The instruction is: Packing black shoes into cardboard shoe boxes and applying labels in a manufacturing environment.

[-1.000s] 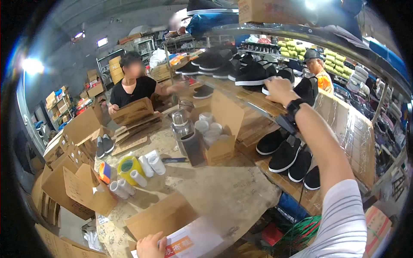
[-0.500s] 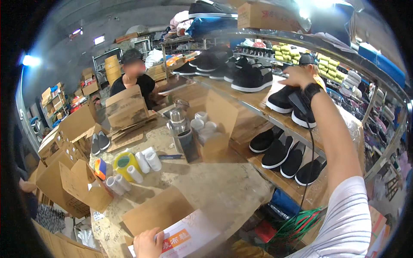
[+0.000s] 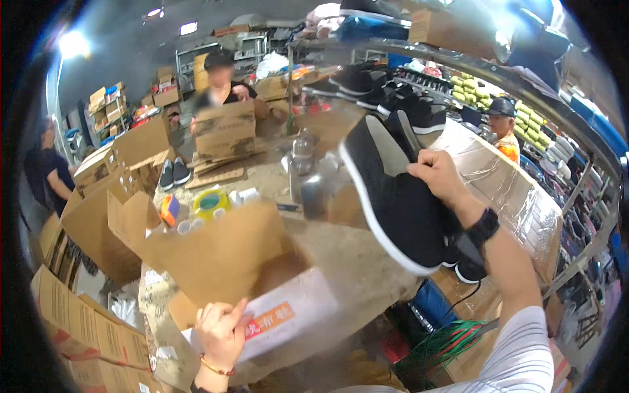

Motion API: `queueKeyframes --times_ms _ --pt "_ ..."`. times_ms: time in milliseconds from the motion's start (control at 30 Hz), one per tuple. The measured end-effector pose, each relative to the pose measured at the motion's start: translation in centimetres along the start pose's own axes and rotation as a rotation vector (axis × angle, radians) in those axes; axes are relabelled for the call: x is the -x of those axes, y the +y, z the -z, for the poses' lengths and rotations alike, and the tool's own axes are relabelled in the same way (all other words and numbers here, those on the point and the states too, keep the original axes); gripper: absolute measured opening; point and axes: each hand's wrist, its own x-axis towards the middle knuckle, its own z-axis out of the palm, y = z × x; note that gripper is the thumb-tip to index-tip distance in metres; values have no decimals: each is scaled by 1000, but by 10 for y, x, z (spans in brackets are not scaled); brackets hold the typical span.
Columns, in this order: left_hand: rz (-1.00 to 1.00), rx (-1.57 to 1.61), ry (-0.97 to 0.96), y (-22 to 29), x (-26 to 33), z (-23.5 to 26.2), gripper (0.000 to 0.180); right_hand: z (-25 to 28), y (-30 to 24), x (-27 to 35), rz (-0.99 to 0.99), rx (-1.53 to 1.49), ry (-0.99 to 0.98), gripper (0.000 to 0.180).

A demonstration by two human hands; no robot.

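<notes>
black shoe [image 3: 401,213]: aloft, right of the open carton [image 3: 311,306]
right hand [image 3: 438,173]: fingers clamped on shoe's collar
left hand [image 3: 221,331]: fingers bent at carton edge; cannot tell if gripping
handling: probably light, soft upper, stiffer sole; collar suits gripping
obscured: second shoe [image 3: 404,130], partly behind; carton's inside

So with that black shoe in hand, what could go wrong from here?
The right hand holds the black shoe near its opening, so it might twist or slip. The left hand is at the open box's near edge; a bump might shift it. The raised flap might also get knocked.
</notes>
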Motion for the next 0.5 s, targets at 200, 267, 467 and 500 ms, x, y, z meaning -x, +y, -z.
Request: queueKeyframes --times_ms 200,267,467,500 --pt "-73 -229 -101 -36 49 -66 23 -90 11 88 -143 -1043 280 14" --pt "29 -86 -45 -12 31 -61 24 -114 12 114 -267 -1205 314 13" --pt "741 1280 -280 68 -17 -48 45 -174 10 152 -496 -1396 139 11" --pt "531 1069 -13 59 -22 -46 45 -180 8 154 -519 -1412 81 11"
